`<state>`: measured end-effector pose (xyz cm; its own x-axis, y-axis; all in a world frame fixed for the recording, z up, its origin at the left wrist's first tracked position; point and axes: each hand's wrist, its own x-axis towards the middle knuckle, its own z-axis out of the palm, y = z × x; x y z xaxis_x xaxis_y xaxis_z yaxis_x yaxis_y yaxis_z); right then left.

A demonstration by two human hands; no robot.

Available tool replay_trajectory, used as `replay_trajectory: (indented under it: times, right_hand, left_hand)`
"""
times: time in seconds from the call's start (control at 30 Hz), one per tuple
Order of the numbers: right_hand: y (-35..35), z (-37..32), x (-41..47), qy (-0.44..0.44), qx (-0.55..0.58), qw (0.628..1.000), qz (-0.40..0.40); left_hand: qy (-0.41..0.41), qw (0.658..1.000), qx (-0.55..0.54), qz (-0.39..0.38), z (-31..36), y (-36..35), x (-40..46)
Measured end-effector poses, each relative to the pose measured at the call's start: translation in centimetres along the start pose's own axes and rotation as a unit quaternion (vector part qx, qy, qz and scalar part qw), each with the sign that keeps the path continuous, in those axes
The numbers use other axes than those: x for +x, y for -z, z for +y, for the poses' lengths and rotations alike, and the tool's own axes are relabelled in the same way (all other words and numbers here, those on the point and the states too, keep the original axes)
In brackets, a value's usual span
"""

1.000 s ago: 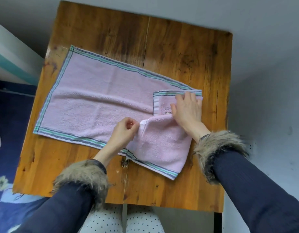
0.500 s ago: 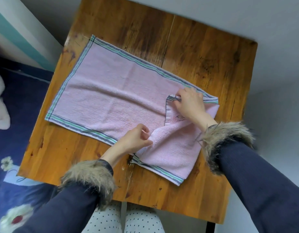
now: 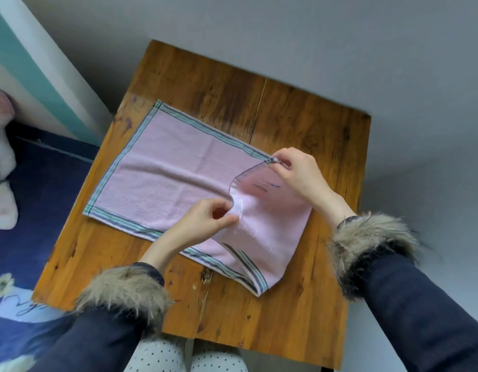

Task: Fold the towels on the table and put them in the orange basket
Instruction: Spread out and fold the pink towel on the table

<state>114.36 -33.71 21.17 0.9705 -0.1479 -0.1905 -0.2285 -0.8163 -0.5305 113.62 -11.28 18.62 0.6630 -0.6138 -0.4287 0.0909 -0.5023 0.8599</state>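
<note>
- Pink terry towel with striped green-and-grey borders (image 3: 168, 167) lies spread across a worn brown wooden table (image 3: 299, 124), its right end folded back over itself toward the left.
- Left hand (image 3: 205, 221) pinches the near part of the folded-over edge between thumb and curled fingers, close to the towel's middle.
- Right hand (image 3: 299, 173) pinches the far corner of that same flap, right at the towel's far striped border, fingers curled tight around the hem.
- Folded flap stretches between the two grips, its loose edge curving from the far hand down to the near one; faint dark markings show on its surface.
- Near right corner of the towel rests flat on the table, just short of the near edge.
- Dark sleeves with shaggy brown fur cuffs (image 3: 119, 291) cover both wrists.
- Navy floral rug (image 3: 31, 210) lies on the floor to the left.
</note>
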Motion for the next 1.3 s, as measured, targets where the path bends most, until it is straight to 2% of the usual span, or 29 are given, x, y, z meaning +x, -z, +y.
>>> replay_trajectory:
  times: [0.17, 0.3, 0.4, 0.6, 0.8, 0.97, 1.13, 1.3]
  right_hand:
    - [2.6, -6.2, 2.2, 0.031, 0.062, 0.996, 0.047]
    - [1.5, -11.3, 5.6, 0.035, 0.101, 0.992, 0.064]
    - [-1.3, -14.4, 9.2, 0.021, 0.123, 0.990, 0.063]
    - [-8.5, -16.7, 16.1, -0.007, 0.060, 0.998, 0.000]
    - [-13.8, -15.0, 19.7, -0.038, -0.074, 0.995, -0.051]
    - [-16.0, -11.8, 17.5, -0.033, -0.144, 0.986, -0.081]
    - [-16.9, -9.5, 15.1, 0.004, -0.177, 0.982, -0.069]
    - [-17.2, -8.0, 11.3, -0.053, -0.156, 0.985, -0.054]
  left_hand:
    - [-0.040, 0.996, -0.054, 0.059, 2.1, 6.1, -1.5]
    - [-0.005, 0.981, -0.147, 0.128, 0.7, 12.1, -2.6]
    - [0.028, 0.973, -0.153, 0.172, -2.2, 16.3, -2.9]
    - [0.153, 0.951, -0.085, 0.253, -10.8, 20.0, -1.9]
    - [0.236, 0.947, -0.015, 0.216, -15.8, 18.7, -0.1]
    - [0.222, 0.947, 0.014, 0.230, -16.3, 17.4, 0.0]
    - [0.200, 0.944, 0.114, 0.234, -15.7, 16.6, 0.4]
    - [0.155, 0.936, 0.217, 0.230, -14.6, 17.3, 2.0]
